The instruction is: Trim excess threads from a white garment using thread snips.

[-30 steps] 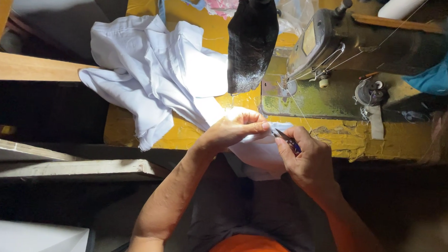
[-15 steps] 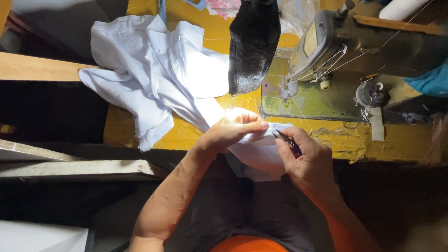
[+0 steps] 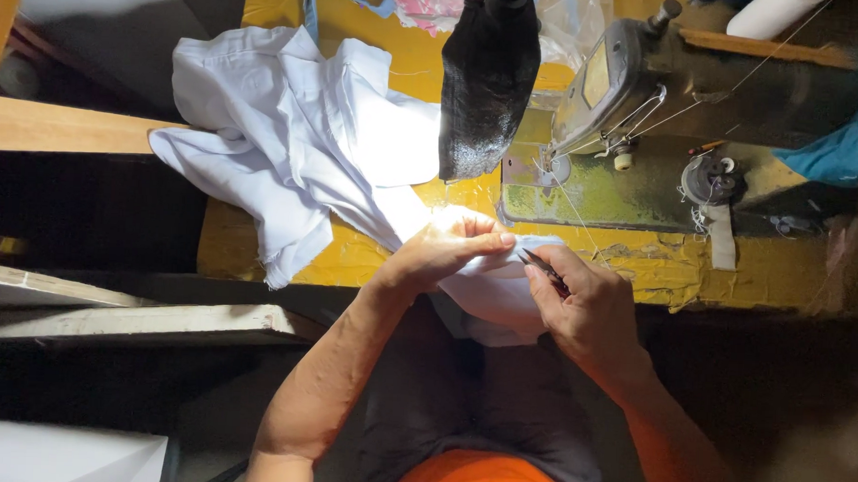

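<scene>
Sitting position: the person is at the near edge of the yellow desk [image 3: 352,257], lap in dark cloth, orange garment at the bottom of the view.
Left hand: the left hand [image 3: 443,251] lies on the white cloth [image 3: 299,151], fingers [image 3: 486,241] together and pressing a fold of it at the desk edge.
Right hand: the right hand [image 3: 588,304] has its fingers closed around a small dark tool [image 3: 542,267], whose tip meets the cloth just beside the left fingertips; the kind of tool cannot be told.
White cloth: bunched loosely across the left half of the desk, one end drawn down under both hands and hanging over the near edge onto the lap.
Sewing machine: an old sewing machine [image 3: 643,96] stands on the right part of the desk, beyond the hands, with thread running from it down toward the cloth.
Black piece: a black fabric piece [image 3: 487,77] hangs above the desk between the cloth heap and the machine.
Far edge: pink and blue fabric [image 3: 399,0] lies at the back; a blue cloth [image 3: 846,132] sits at far right.
Left side: a wooden plank [image 3: 62,128] runs beside the desk.
</scene>
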